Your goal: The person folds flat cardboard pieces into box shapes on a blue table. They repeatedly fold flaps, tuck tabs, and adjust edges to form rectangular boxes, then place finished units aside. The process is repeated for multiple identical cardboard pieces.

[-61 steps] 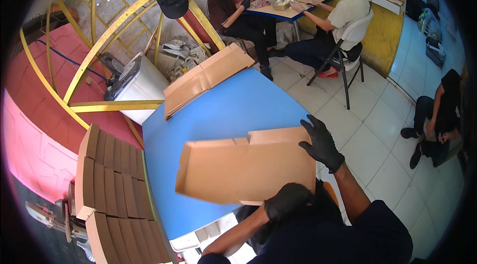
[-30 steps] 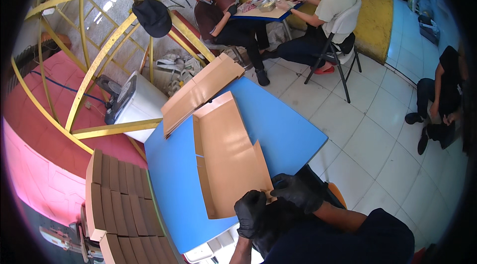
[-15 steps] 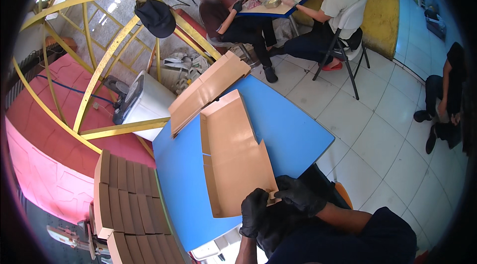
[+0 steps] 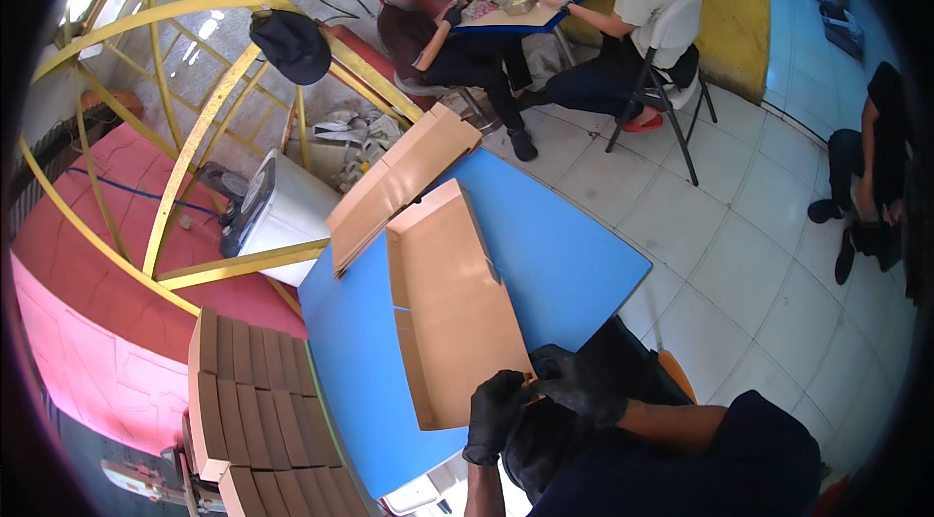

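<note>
A brown cardboard box [image 4: 452, 298], long and shallow, lies open on a blue table [image 4: 574, 249] in front of me. Its left and far walls stand up. My left hand [image 4: 494, 415], in a black glove, is closed on the box's near right corner. Also gloved in black, my right hand [image 4: 582, 386] pinches the cardboard at that same corner, its fingers close to the left ones. The fingertips partly cover the folded edge there. Behind the box, a stack of flat brown cardboard pieces [image 4: 404, 186] rests at the table's far left edge.
Stacked brown boxes [image 4: 263, 395] stand left of the table. Beyond it are a white bin-like container [image 4: 287, 211] and a yellow metal frame [image 4: 185, 167] with a black cap [image 4: 292, 48]. Two people sit at a farther table [image 4: 530, 16]; another person [image 4: 866, 167] sits far right.
The whole view has shifted a little. Both hands stay at the box's near right corner, with the right fingers slightly closer to the left hand.
</note>
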Motion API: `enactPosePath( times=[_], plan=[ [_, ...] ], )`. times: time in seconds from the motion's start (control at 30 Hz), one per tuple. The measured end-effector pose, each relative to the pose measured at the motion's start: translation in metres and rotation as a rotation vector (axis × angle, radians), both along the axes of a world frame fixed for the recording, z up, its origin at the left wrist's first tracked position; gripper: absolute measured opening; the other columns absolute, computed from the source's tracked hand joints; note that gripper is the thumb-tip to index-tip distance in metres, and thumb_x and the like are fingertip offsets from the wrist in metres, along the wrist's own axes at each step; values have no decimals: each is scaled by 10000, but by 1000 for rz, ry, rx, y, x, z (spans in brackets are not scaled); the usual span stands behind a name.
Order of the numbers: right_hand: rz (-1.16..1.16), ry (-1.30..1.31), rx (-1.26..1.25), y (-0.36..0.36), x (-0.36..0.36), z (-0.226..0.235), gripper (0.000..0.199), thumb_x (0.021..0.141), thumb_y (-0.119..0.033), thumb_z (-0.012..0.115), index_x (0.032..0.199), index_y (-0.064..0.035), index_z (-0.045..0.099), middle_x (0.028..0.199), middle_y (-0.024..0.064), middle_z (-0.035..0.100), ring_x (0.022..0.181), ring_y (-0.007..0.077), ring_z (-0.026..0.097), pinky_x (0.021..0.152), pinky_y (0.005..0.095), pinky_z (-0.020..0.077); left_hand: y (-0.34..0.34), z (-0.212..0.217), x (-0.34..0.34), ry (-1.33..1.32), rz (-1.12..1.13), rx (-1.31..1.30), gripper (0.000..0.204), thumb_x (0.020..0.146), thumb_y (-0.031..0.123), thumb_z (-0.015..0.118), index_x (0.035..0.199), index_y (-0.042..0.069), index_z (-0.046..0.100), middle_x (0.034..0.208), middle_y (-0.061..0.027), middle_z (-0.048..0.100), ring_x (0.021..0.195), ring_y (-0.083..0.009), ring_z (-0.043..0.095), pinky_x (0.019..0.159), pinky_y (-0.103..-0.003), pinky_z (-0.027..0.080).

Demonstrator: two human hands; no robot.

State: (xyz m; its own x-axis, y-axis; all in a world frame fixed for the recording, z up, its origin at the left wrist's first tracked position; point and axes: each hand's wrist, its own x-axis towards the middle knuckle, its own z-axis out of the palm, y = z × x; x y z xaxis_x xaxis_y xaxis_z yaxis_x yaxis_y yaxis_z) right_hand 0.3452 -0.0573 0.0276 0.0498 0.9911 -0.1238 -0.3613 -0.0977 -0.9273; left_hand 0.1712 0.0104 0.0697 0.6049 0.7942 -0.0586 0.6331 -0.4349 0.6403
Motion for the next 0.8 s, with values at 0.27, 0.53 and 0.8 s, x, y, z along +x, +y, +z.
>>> enactPosePath(
  times=[0.27,0.53,0.8],
  plan=[
    [140,-295,-32,8,24,4,465,919,-187,747,1303,12,575,1081,152,731,950,202,711,813,357,563,8,3,-5,-71,53,-285,175,889,83,724,1039,-8,728,931,-156,752,832,-247,734,784,-356,557],
    [160,-374,-38,20,9,13,523,913,-228,771,1300,18,518,899,141,719,798,181,698,694,335,543,21,-12,6,211,-66,-23,272,806,166,795,1038,38,732,970,-179,752,892,-330,739,803,-398,555],
    [258,-387,-139,-2,43,35,701,859,-127,825,1416,-2,418,926,123,710,782,187,688,717,334,552,27,25,-37,-199,460,99,258,883,240,777,1042,40,738,899,-150,747,779,-290,715,746,-409,539]
  ],
)
